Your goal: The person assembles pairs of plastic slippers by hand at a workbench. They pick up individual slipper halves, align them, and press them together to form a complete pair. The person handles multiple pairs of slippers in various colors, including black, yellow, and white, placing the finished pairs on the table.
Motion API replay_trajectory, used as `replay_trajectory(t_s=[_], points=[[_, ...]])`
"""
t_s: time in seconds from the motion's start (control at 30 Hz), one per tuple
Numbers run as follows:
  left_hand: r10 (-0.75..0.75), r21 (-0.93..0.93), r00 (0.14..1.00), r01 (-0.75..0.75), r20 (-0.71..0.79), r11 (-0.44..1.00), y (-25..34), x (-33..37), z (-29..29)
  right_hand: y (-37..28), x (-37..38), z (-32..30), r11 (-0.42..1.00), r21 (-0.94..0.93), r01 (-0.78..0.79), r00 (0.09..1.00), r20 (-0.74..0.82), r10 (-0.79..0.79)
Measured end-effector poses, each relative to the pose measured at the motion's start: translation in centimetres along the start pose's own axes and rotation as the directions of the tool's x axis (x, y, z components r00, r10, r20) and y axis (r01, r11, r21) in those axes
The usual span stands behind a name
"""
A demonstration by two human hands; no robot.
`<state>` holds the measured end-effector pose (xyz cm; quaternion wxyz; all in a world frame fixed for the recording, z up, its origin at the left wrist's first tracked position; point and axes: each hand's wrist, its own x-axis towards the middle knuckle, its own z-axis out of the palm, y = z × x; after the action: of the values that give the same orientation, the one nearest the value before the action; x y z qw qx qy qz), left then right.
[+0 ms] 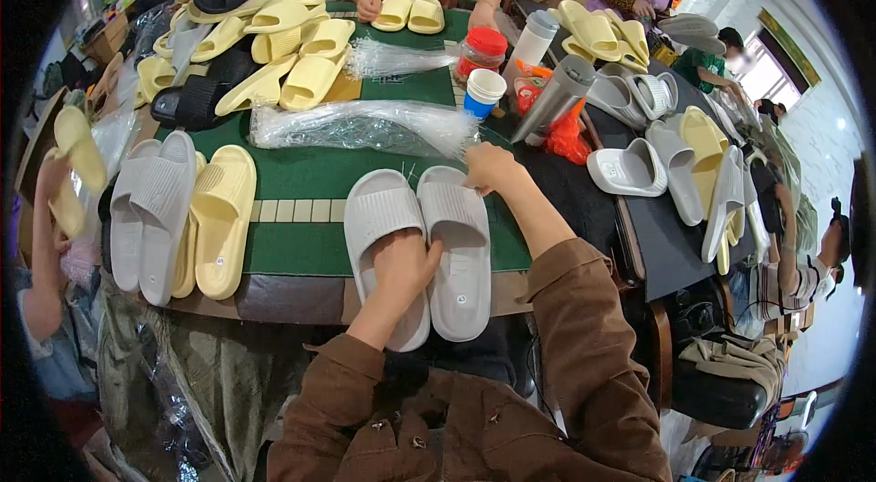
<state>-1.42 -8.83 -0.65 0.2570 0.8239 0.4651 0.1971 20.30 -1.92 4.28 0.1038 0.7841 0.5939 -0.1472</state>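
evidently slippers (459, 286) sat paired, fastening unclear, left hand (400, 270) inside one, right hand (494, 168) curled against the other, both grips unclear.

Evenly bright indoors; window (765, 70) upper right washed pale. Glare streaks on clear plastic bags (356, 126). Shadows soft. Grey slippers (461, 277) sharp. Right-hand wall (826, 108) tilts, bows; corners black.
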Motion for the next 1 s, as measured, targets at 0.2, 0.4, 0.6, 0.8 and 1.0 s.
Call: replay_trajectory(t_s=[0.2,0.4,0.6,0.8,1.0], points=[[0.010,0.025,1.000,-0.009,-0.024,1.000,-0.1,0.0,-0.1,0.7,-0.2,0.0,0.989,0.147,0.021,0.999,0.030,-0.025],[0.013,-0.033,1.000,-0.013,0.010,0.999,0.1,-0.1,-0.4,0.3,-1.0,1.8,0.986,0.029,0.162,0.816,-0.567,-0.117],[0.033,0.001,0.998,-0.033,-0.047,0.999,-0.1,0.0,0.3,-4.3,-0.6,1.1,0.344,0.856,0.387,0.921,-0.381,-0.086],[0.071,0.008,0.993,-0.071,-0.098,0.997,-0.6,0.1,0.4,-7.4,0.5,2.7,0.433,0.815,0.384,0.918,-0.386,-0.090],[0.063,-0.017,0.995,-0.064,-0.082,0.998,-0.4,-0.1,0.3,-7.0,0.0,2.8,0.447,0.774,0.449,0.889,-0.440,-0.132]])
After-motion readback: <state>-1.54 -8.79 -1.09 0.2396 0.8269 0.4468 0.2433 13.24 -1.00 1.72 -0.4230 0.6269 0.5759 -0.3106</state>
